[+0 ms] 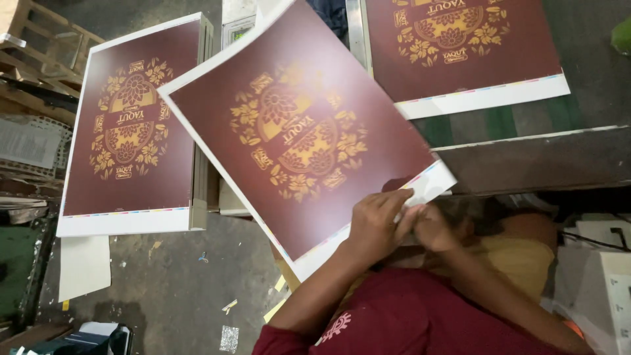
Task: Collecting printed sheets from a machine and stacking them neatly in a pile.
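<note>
I hold up a large printed sheet [302, 131], maroon with a gold floral pattern and a white margin, tilted in the middle of the view. My left hand [376, 225] grips its near right corner, fingers lying over the printed face. Beside it, my right hand [434, 228] pinches the same corner at the white margin, partly tucked behind the sheet's edge. Both forearms come up from the bottom, over my maroon garment [407, 315].
A thick stack of the same printed sheets [131, 125] stands at the left. Another such sheet [460, 52] lies on a dark table [539, 158] at the top right. Wooden pallets [33, 59] are at the far left, a white machine [608, 283] at the right, and paper scraps on the floor [190, 283].
</note>
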